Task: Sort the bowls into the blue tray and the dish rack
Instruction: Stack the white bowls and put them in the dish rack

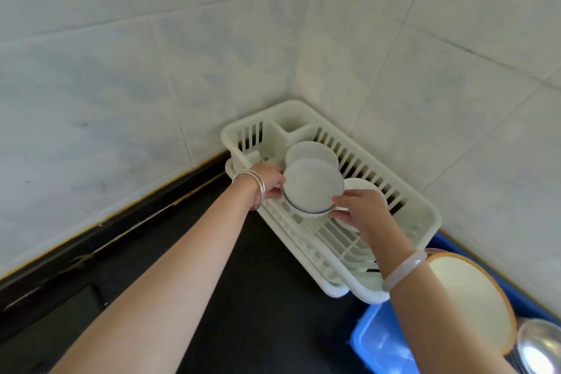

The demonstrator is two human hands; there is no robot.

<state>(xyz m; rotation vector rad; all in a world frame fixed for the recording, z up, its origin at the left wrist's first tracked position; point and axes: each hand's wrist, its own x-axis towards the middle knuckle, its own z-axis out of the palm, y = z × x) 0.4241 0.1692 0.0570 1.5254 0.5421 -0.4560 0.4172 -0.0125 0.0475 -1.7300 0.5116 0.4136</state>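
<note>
A small white bowl (312,188) is gripped from both sides, over the white dish rack (425,215). The left hand (268,181) is curled onto its rim at 9 o'clock, fingers half-closed, thumb on top. The right hand (359,211) is pinched onto the rim at about 4 o'clock, fingers wrapped underneath. The bowl is tilted, its mouth turned up and away toward 12 o'clock, blue-lined rim lowest. A second bowl (311,152) is seen just behind it at 12 o'clock, a third (362,185) just beside it at 3. The blue tray (379,340) sits at 5 o'clock with a tan-rimmed bowl (467,300) and a metal bowl (537,346) in it.
</note>
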